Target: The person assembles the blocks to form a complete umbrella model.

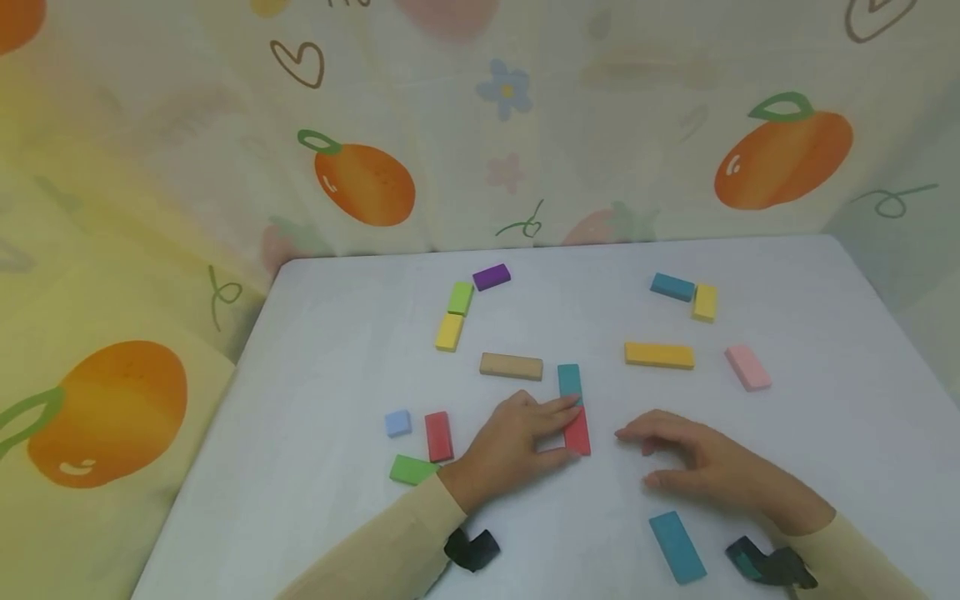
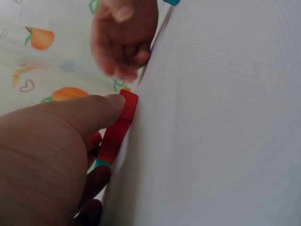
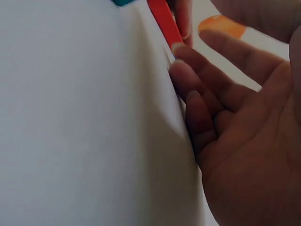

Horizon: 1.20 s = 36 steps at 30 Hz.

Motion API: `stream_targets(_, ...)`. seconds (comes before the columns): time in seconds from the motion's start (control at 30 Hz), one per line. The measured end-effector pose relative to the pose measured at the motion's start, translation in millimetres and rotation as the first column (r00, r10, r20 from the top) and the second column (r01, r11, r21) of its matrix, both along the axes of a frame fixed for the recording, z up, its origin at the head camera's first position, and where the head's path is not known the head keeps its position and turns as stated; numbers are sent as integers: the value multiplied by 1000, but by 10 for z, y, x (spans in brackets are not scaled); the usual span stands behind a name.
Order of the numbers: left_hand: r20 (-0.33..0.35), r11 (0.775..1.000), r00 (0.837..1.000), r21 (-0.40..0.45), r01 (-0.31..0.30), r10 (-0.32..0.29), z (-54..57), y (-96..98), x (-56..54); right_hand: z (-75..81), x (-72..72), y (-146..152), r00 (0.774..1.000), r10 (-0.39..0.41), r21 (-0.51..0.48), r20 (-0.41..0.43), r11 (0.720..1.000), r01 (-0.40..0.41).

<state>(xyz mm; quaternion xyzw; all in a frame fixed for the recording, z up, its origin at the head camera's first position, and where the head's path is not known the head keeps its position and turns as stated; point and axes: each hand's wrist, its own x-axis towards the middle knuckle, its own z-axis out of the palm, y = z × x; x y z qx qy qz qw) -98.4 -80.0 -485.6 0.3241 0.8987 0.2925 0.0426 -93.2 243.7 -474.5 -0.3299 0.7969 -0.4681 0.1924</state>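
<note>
Two bare hands rest low on a white table [image 1: 787, 317]. The left hand [image 1: 517, 446] pinches a red block [image 1: 578, 433] between thumb and fingers; in the left wrist view the thumb tip presses the block's near end while the other fingers curl round its far side. This red block lies flat, end to end with a teal block [image 1: 569, 380] that touches its far end. The right hand [image 1: 693, 467] hovers just right of the red block, fingers loosely spread and relaxed, holding nothing; its fingertips are near the block but apart from it.

Farther out, near the left wrist, lie a second red block [image 1: 438, 436], a small light blue block [image 1: 397, 422] and a green block [image 1: 411, 470]. A long teal block [image 1: 677, 546] lies near the right wrist. Beyond the hands are a tan block [image 1: 511, 366] and a long yellow block [image 1: 659, 355], with a pink block [image 1: 747, 367] to the right. Toward the far edge sit purple [image 1: 491, 277], lime [image 1: 461, 297] and yellow [image 1: 449, 332] blocks on the left. A fruit-printed curtain [image 1: 367, 183] stands behind the table.
</note>
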Motion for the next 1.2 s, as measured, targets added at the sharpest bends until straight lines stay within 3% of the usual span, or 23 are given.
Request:
stream_targets(0.13,2,1000,1000,-7,3,-3,-3,3,1,9,182,140,995,81,13,58,997,-81)
stream_targets(0.37,11,1000,1000,7,1,-1,10,14,4,-29,425,340,997,78,137,13,987,-79)
stream_targets(0.63,4,1000,1000,28,-2,2,12,14,13,-34,539,393,993,104,200,-52,975,-92)
stream_targets(0.9,18,999,1000,32,-2,2,-13,10,12,9,550,313,990,77,255,115,961,-104)
stream_targets(1.03,19,999,1000,34,-2,2,-15,9,10,-10,530,295,998,55,265,18,963,-58)
stream_targets(1.2,12,1000,1000,28,-3,2,-11,4,5,-8,453,224,992,-34,288,-118,955,67)
